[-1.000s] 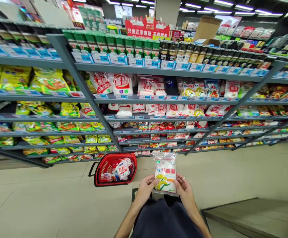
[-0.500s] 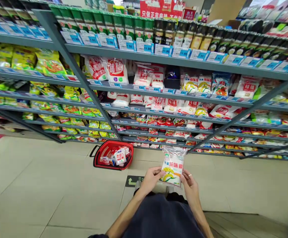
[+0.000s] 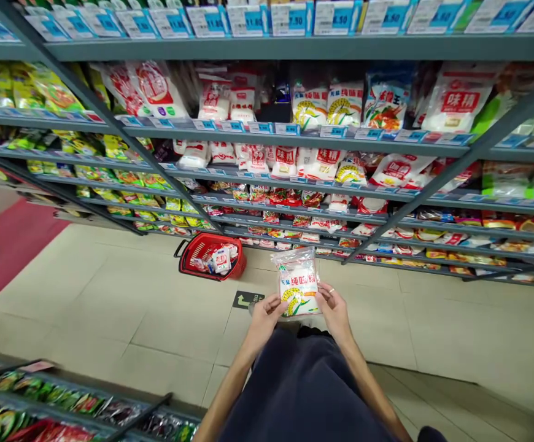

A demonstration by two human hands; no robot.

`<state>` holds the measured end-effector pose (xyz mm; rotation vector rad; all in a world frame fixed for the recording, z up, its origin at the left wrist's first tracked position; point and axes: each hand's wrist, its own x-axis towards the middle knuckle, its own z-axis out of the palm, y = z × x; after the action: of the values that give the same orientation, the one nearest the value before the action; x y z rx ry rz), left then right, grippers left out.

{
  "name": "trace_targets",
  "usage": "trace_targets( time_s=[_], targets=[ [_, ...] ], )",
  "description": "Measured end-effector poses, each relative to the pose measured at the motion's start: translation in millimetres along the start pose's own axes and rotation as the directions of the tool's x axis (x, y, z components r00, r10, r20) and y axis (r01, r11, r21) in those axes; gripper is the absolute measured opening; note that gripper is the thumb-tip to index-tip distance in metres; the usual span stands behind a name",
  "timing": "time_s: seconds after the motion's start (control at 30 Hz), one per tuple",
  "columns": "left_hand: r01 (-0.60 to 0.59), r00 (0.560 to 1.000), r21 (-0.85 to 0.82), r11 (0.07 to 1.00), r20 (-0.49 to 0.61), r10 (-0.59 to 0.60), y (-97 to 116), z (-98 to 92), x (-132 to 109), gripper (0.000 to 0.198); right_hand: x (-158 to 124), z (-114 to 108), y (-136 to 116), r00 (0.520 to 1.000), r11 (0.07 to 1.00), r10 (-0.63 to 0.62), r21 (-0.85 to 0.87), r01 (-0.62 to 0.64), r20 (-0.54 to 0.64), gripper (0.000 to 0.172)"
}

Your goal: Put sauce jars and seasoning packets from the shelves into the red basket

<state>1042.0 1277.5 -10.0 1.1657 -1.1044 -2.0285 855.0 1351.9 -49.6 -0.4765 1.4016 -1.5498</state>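
I hold a clear plastic packet of white seasoning (image 3: 297,282) with red lettering and a yellow corn picture, upright in front of my body. My left hand (image 3: 263,318) grips its lower left edge with fingers curled. My right hand (image 3: 334,310), a ring on one finger, grips the lower right edge. A red shopping basket (image 3: 196,252) with several white and red packets in it stands on the tiled floor, ahead and to the left of my hands, in front of the shelves.
Grey store shelves (image 3: 258,131) packed with seasoning bags run across the whole view ahead. A second low shelf of snack packets (image 3: 41,402) sits at the bottom left. A green arrow sticker (image 3: 245,299) marks the floor. A red mat (image 3: 9,242) lies at left.
The view has tilted downward and shifted, so the top shelves left the frame and a near shelf appeared at bottom left. Both hands keep holding the packet.
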Motion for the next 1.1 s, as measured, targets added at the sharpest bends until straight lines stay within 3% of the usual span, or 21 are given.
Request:
trace_targets(
  time_s=[0.27, 0.47, 0.77, 1.1],
  targets=[
    [0.043, 0.994, 0.006, 0.999, -0.099, -0.042, -9.5, 23.7, -4.1, 0.058, -6.2, -25.6, 1.5, 0.998, 0.997, 0.009, 0.07, -0.013, 0.057, 0.052],
    [0.016, 1.0, -0.073, 0.997, 0.006, -0.016, -20.7, 37.8, -5.3, 0.053, -6.8, -40.3, 0.3, 0.999, 0.996, -0.018, 0.091, 0.016, 0.026, 0.054],
    [0.02, 0.999, -0.104, 0.994, -0.033, -0.024, -18.9, 34.6, -2.3, 0.052, -16.3, -39.2, -8.9, 0.988, 0.992, -0.036, 0.123, 0.018, 0.149, 0.061],
    [0.014, 0.998, -0.132, 0.991, -0.052, -0.021, -20.3, 27.4, -6.5, 0.044, -13.2, -33.9, 0.1, 0.989, 0.996, -0.015, 0.09, 0.002, 0.144, 0.063]
  ],
)
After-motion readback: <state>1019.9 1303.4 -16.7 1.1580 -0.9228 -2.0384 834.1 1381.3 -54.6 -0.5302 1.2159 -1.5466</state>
